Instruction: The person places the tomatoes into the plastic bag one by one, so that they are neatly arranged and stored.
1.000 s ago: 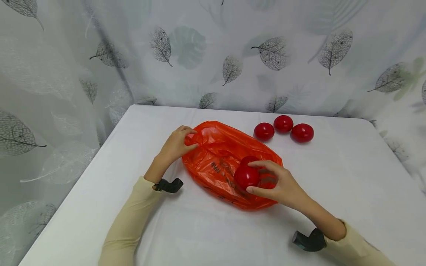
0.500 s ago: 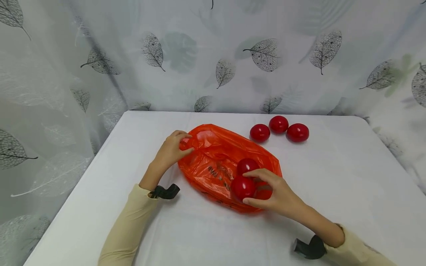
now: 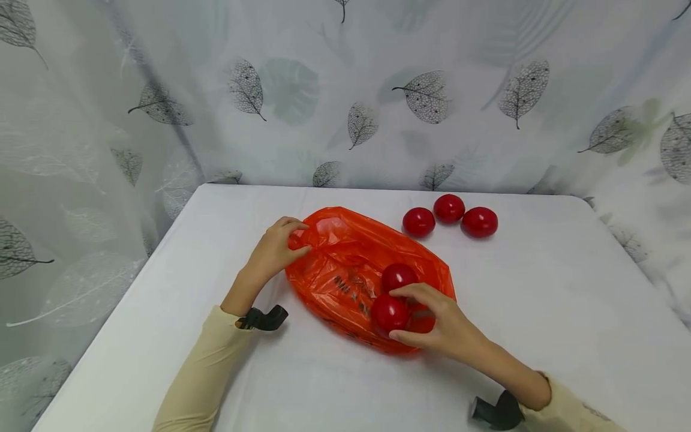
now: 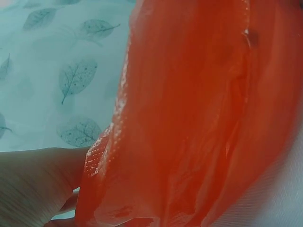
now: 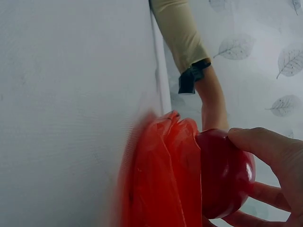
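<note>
An orange-red plastic bag with dark print lies on the white table. My left hand grips the bag's left end; the left wrist view shows that hand at the edge of the thin plastic. My right hand holds a glossy red tomato between thumb and fingers, at the bag's near right side. In the right wrist view, the bag's folds cover part of the held tomato. Another tomato rests against the plastic just behind it; whether it lies inside is unclear.
Farther back stand three more tomatoes, a left one, a rear one and a right one. The white table ends before a leaf-print curtain. Black straps with mounts sit on both wrists.
My right hand has brought the held tomato slightly nearer to me and to the left, so the tomato behind it shows more. The left hand stays on the bag. The head view has shifted a little.
</note>
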Demonstrator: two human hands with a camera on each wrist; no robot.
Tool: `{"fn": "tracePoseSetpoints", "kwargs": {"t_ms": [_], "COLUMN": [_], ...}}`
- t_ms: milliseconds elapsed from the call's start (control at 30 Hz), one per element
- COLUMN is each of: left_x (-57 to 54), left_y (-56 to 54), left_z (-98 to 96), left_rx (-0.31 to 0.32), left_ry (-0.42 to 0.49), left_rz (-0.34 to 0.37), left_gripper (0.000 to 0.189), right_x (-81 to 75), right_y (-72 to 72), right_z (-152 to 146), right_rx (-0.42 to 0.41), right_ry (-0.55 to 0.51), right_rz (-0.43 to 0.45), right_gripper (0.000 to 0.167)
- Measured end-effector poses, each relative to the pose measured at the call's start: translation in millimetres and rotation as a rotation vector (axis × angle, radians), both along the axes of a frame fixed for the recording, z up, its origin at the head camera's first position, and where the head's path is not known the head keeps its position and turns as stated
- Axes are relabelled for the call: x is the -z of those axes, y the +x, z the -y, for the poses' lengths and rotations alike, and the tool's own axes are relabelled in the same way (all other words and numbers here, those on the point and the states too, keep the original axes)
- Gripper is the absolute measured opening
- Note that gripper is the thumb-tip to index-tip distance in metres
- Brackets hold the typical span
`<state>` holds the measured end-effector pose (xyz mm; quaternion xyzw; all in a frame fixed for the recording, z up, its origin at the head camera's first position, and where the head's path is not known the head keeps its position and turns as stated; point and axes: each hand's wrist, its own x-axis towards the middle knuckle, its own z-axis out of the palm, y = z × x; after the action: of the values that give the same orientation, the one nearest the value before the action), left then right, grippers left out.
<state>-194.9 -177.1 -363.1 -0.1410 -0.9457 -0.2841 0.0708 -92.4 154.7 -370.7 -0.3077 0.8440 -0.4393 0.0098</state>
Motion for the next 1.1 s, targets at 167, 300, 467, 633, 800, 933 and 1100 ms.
{"fn": "tracePoseSetpoints", "kwargs": {"t_ms": [167,300,467,633,800,933,1100], "left_x": [-1.9,2.6,4.5,-2.0,-6.9,-8.0,-5.5], "left_y": [1.9,8.8,12.2,8.3,7.7,8.4,8.3], "left_z": [-3.2,-4.6,-2.4,-2.3,-1.8,-3.4,-4.9], "left_rx": [0.01,0.012,0.013,0.016,0.01,0.011,0.019], "left_ry": [-0.005,0.002,0.014,-0.006,0.002,0.005,-0.008], "left_rz": [-0.005,-0.02,-0.043,-0.031,-0.047,-0.036,-0.023], "left_gripper": [0.043,0.041,0.04,0.041,0.04,0.041,0.041], "right_x": [3.1,5.9,7.6,6.9,5.0,2.0,0.0], "right_y": [1.4,5.3,3.7,2.2,1.8,1.8,3.0], "right_z": [-1,-2,-1,0,4,5,3], "right_rx": [0.02,-0.004,-0.019,-0.009,-0.011,-0.02,-0.04], "right_ry": [0.028,0.039,0.058,0.077,0.113,0.169,0.206], "right_rz": [-0.018,0.0,0.034,0.047,0.06,0.087,0.128], "right_gripper": [0.058,0.056,0.055,0.054,0.052,0.053,0.054]}}
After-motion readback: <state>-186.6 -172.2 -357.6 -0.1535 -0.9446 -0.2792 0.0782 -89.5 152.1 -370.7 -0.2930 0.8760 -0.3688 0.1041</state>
